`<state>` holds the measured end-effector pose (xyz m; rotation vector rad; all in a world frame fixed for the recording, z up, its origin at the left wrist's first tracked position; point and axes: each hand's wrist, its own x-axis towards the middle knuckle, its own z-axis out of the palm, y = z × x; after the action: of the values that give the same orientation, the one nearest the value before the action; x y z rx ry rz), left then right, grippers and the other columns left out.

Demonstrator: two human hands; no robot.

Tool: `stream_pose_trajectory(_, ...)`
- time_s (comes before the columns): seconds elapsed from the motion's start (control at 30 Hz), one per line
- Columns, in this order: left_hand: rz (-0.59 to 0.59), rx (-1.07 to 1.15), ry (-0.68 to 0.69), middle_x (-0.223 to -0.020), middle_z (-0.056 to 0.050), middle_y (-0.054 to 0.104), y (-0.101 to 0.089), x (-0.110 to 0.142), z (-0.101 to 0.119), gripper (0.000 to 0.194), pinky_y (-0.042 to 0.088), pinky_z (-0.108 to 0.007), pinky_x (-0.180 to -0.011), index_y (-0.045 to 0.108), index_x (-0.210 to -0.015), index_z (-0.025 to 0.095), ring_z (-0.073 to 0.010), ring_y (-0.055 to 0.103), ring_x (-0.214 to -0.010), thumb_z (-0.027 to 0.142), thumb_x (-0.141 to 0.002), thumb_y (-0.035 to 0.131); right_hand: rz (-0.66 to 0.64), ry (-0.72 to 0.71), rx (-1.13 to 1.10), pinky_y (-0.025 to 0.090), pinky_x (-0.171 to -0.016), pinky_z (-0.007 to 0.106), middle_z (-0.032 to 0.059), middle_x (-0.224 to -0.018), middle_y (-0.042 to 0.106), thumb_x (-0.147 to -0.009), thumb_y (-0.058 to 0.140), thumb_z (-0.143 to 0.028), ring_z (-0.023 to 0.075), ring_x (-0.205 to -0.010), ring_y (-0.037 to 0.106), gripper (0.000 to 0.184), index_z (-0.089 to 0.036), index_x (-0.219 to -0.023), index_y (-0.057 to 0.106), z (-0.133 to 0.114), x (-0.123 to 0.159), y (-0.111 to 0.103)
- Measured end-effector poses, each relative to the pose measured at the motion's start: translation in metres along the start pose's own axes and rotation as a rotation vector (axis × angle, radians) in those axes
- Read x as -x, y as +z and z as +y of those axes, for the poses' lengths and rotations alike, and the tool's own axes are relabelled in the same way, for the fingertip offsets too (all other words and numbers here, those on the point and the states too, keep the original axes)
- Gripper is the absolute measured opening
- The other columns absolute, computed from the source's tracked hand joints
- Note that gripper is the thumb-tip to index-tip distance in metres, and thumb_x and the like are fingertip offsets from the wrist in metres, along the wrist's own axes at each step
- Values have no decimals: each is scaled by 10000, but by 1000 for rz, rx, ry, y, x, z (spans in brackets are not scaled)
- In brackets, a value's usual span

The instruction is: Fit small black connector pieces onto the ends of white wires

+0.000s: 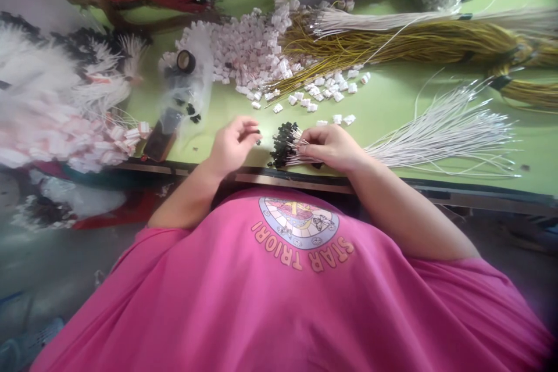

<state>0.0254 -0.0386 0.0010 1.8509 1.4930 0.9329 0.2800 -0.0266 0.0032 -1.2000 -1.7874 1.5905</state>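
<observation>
My left hand (233, 144) is just above the table near its front edge, fingers curled around a small black connector (258, 138) at the fingertips. To its right lies a cluster of black connectors (283, 144), with thin white wires running from them. My right hand (330, 146) rests over these wires, its thumb and forefinger pinched on a white wire (300, 143) close to the connectors. Past my right wrist the loose bundle of white wires (440, 133) fans out over the green table. The far fingers of my right hand are partly hidden.
Beyond my hands lies a heap of white connectors (248, 46), with yellow wires (418, 46) at the right. A black tape roll (186, 61) stands on a clear plastic bag (201, 78). Pink-and-white connectors with white wires (82, 133) are piled left. The table edge (479, 192) runs before me.
</observation>
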Motion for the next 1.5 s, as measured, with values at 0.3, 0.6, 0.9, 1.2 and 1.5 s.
stream_pose_trajectory(0.3, -220, 341, -64, -790, -18, 711, 45, -4, 34, 119, 548, -253, -703, 692, -812, 168, -123, 658, -711, 235, -714, 704, 15, -82, 100, 354, -543, 246, -16, -590, 523, -778, 551, -323, 87, -555, 442, 219, -141, -670, 605, -6, 1, 2)
stream_pose_trajectory(0.6, -233, 375, -156, -787, -22, 711, 47, -4, 31, 167, 552, -276, -728, 687, -801, 156, -133, 659, -725, 246, -669, 740, 18, -112, 191, 337, -560, 245, -20, -587, 499, -796, 499, -291, 87, -564, 434, 222, -149, -637, 561, -7, 0, 4)
stream_pose_trajectory(0.9, -190, 162, -13, -819, -28, 712, 48, -4, 37, 96, 530, -294, -754, 715, -819, 175, -148, 655, -766, 195, -728, 694, 50, -57, 204, 294, -529, 240, -42, -538, 431, -784, 533, -351, 75, -529, 380, 265, -154, -606, 533, -6, 0, 2)
stream_pose_trajectory(1.2, -180, 65, 203, -825, -35, 662, 50, -3, 36, 64, 511, -279, -747, 669, -809, 160, -137, 622, -777, 119, -762, 661, 112, -54, 300, 300, -538, 243, -39, -517, 422, -765, 535, -325, 82, -533, 392, 255, -154, -577, 514, -3, -1, 5)
stream_pose_trajectory(1.5, -222, -118, 229, -1081, -54, 593, 29, 2, 34, 152, 489, -280, -731, 632, -942, 203, -128, 573, -796, 223, -794, 655, 140, -74, 122, 392, -576, 255, 24, -701, 618, -736, 607, -335, 111, -611, 517, 213, -133, -725, 678, 1, 0, 1)
